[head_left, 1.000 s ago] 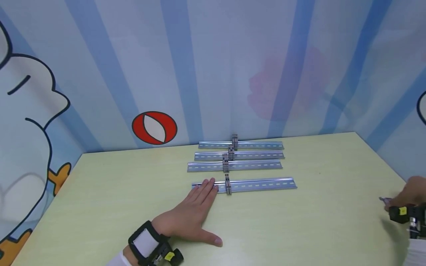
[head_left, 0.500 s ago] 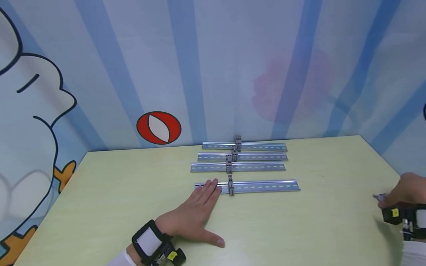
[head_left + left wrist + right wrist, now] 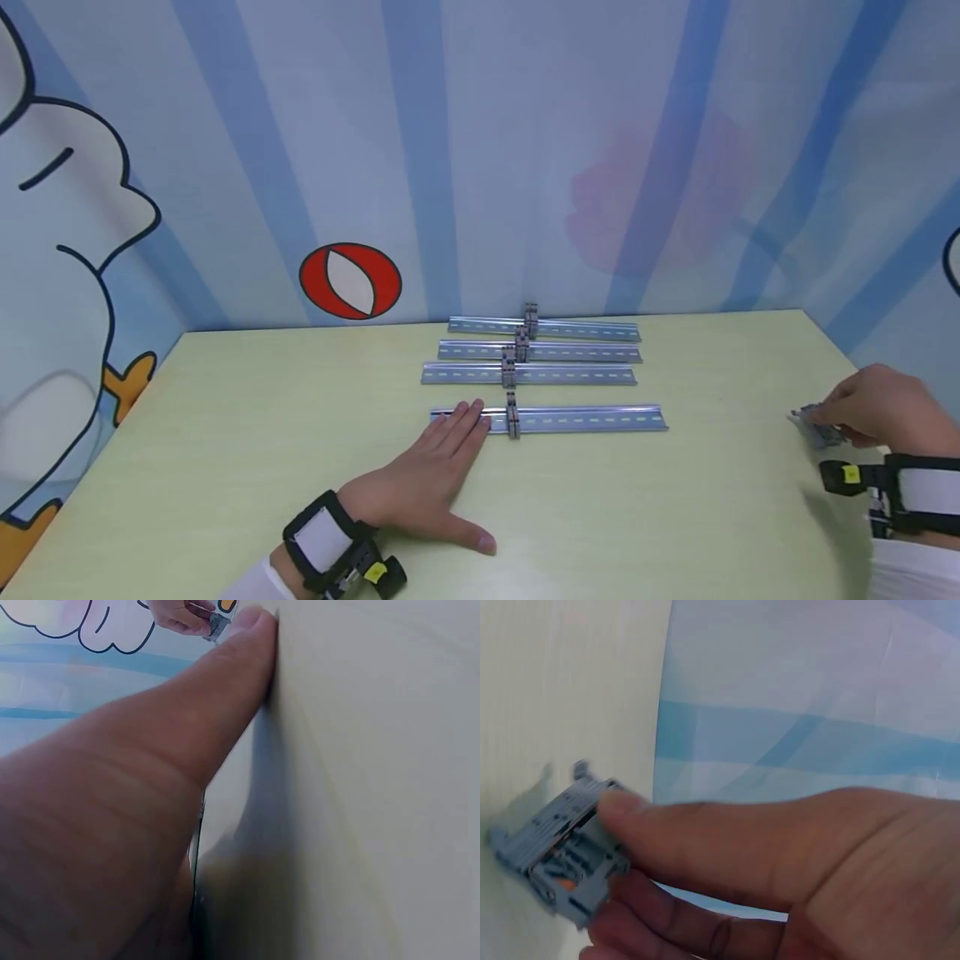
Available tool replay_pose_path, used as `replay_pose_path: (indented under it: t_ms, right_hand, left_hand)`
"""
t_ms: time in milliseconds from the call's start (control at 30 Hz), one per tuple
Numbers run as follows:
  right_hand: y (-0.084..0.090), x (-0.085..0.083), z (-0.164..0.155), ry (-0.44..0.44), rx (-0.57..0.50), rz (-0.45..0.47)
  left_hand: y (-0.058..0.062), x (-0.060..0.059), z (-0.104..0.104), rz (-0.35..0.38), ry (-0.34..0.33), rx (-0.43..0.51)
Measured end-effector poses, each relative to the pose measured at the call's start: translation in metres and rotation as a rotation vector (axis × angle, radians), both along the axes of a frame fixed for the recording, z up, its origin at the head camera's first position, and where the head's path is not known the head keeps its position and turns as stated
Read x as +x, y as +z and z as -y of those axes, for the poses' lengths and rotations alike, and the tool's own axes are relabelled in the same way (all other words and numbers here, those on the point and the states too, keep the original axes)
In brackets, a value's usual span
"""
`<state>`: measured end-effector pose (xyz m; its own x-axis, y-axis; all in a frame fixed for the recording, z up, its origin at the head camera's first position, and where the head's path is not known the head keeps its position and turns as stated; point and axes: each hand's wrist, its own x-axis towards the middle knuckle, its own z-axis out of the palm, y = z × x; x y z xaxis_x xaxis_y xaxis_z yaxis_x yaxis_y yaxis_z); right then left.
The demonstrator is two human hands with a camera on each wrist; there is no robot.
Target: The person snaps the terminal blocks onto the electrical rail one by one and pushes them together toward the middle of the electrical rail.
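Observation:
Fingers straight, my left hand (image 3: 423,479) rests on the left end of the nearest slotted DIN rail (image 3: 592,419), covering part of it. Small grey terminal blocks (image 3: 513,415) stand clipped across this rail, just right of the fingertips. At the table's right side, my right hand (image 3: 892,408) pinches a loose grey terminal block (image 3: 570,851) between thumb and fingers. Its open side, with a small orange part, shows in the right wrist view. The left wrist view is mostly filled by the left thumb (image 3: 202,705), its tip low at the tabletop.
Behind the nearest rail lie three more DIN rails, the closest of them a silver rail (image 3: 577,374), each with terminal blocks near its middle. A pale yellow table (image 3: 262,417) carries everything. A printed blue backdrop (image 3: 510,167) stands along its back and sides.
My right hand has come left and slightly farther back over the table from the right edge, with the terminal block in its fingers. The left hand stays on the rail.

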<state>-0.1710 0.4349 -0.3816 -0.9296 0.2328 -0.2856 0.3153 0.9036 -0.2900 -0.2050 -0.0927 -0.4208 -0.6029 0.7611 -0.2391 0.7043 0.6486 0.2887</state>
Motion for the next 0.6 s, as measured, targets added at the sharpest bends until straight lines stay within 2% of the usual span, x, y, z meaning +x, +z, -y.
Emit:
replay_pose_path:
  t_ms: [267, 433, 600]
  right_hand:
    - [0.019, -0.007, 0.038, -0.001, -0.012, -0.075]
    - [0.030, -0.011, 0.055, -0.002, -0.074, -0.066]
    - [0.041, -0.010, 0.065, 0.027, -0.075, -0.064]
  left_hand:
    - [0.004, 0.001, 0.003, 0.006, -0.003, 0.007]
    - [0.005, 0.002, 0.002, 0.008, -0.004, -0.004]
    - [0.005, 0.002, 0.001, 0.000, -0.012, 0.001]
